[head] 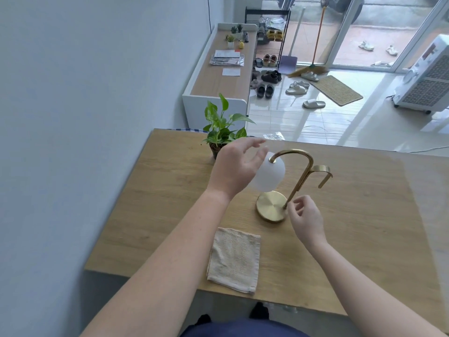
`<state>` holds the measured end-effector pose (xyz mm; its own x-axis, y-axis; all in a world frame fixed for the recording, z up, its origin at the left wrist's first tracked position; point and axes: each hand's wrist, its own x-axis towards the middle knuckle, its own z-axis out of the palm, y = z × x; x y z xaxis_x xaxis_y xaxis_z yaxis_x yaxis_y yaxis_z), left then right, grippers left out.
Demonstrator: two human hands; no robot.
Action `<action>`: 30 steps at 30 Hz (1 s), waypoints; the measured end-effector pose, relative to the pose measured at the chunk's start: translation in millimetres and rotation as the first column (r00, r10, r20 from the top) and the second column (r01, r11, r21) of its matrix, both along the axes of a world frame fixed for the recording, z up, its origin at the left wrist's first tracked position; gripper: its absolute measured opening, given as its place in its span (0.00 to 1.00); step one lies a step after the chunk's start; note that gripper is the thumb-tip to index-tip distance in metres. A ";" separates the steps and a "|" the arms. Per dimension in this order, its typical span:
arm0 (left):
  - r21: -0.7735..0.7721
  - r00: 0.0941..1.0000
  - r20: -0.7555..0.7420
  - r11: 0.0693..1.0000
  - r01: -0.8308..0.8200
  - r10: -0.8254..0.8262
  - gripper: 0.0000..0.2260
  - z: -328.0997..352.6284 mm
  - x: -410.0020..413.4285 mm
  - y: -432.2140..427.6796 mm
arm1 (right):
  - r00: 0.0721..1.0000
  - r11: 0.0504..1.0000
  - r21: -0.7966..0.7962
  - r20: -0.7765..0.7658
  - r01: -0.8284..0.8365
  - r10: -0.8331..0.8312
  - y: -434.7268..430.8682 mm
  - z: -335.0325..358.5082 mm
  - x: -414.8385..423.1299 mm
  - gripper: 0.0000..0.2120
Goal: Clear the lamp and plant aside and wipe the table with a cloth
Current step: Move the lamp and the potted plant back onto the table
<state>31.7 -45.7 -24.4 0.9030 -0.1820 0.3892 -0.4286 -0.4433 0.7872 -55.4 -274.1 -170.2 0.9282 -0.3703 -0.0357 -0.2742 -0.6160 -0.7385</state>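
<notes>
A brass lamp [297, 183] with a curved neck, a round base and a white globe shade [271, 176] stands mid-table. My left hand [234, 167] hovers open at the globe's left side, fingers spread and close to it. My right hand [306, 218] is by the foot of the lamp's stem, fingers curled and apart, holding nothing that I can see. A small potted plant [223, 127] with green leaves stands at the table's far edge, behind my left hand. A folded beige cloth [234, 260] lies flat near the front edge.
The wooden table [170, 190] stands against a grey wall on the left. Beyond it are a low white sideboard [218, 76] with papers and small plants, a shoe rack [267, 45], sandals on the tiled floor, a broom and a white fan unit [427, 76].
</notes>
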 end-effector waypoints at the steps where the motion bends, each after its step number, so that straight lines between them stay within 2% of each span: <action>1: -0.035 0.998 -0.028 0.998 -0.054 0.054 0.13 -4.9 -0.6 7.3 | 1.000 1.000 -0.004 0.004 0.016 -0.016 0.9 -1.5 -4.4 0.05; 6: -0.139 0.923 -0.276 0.940 -0.313 0.267 0.12 -38.6 -2.8 51.9 | 0.999 0.996 0.080 0.025 -0.041 0.039 19.7 -6.3 -15.7 0.10; 10: -0.214 0.837 -0.488 0.895 -0.391 0.249 0.18 -72.1 6.9 86.0 | 0.989 0.978 0.153 0.057 -0.144 0.137 49.4 -3.1 -2.4 0.10; 13: -0.248 0.741 -0.646 0.867 -0.432 0.184 0.23 -87.4 20.8 104.9 | 0.988 0.941 0.305 -0.006 -0.147 0.156 76.0 2.0 18.9 0.08; 14: -0.264 0.715 -0.682 0.860 -0.436 0.154 0.23 -90.0 27.5 111.0 | 0.990 0.923 0.367 -0.029 -0.120 0.140 86.6 2.9 28.1 0.13; 16: -0.295 0.683 -0.724 0.852 -0.433 0.097 0.24 -92.6 42.1 121.6 | 0.996 0.871 0.488 -0.034 -0.059 0.086 107.7 4.5 46.7 0.21; 20: -0.329 0.641 -0.768 0.857 -0.397 0.002 0.30 -99.5 78.3 135.3 | 0.999 0.756 0.654 -0.044 0.018 0.014 145.1 10.3 91.8 0.17; 24: -0.347 0.593 -0.802 0.866 -0.361 -0.073 0.31 -113.5 115.1 143.6 | 0.996 0.708 0.703 -0.081 0.073 -0.023 166.6 5.9 136.3 0.18; 30: -0.376 0.518 -0.838 0.871 -0.316 -0.174 0.30 -138.0 159.1 143.2 | 0.980 0.639 0.744 -0.110 0.194 -0.169 189.6 -10.7 193.6 0.17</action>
